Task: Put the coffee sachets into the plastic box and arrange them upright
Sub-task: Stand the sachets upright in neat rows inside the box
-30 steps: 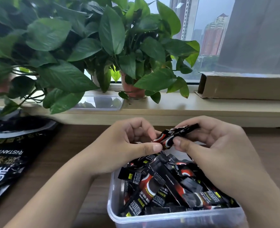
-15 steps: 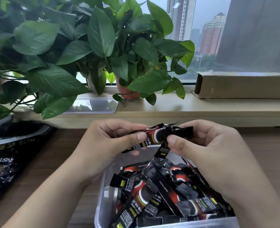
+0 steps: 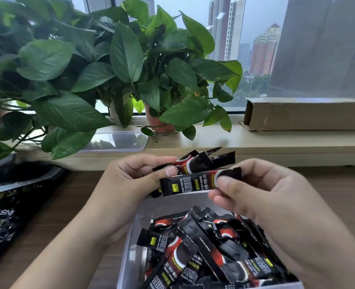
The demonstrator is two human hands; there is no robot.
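Note:
A clear plastic box (image 3: pixel 130 247) stands on the wooden table at the bottom centre, filled with several black-and-red coffee sachets (image 3: pixel 203 251) lying loose and crisscrossed. Above its far edge my left hand (image 3: pixel 126 184) grips a small bundle of sachets (image 3: pixel 195 162) between thumb and fingers. My right hand (image 3: pixel 262 197) pinches the right end of one sachet (image 3: pixel 193 182), which lies roughly level just below the bundle and touches my left thumb.
A large black instant-coffee bag (image 3: pixel 7 205) lies on the table at the left. On the windowsill behind stand leafy potted plants (image 3: pixel 130 65), a clear plastic lid (image 3: pixel 118 140) and a long cardboard box (image 3: pixel 305 113).
Both hands rose slightly above the box. A single sachet has been drawn out level from the bundle, its right end now pinched by my right hand. The camera shifted, so the box appears lower.

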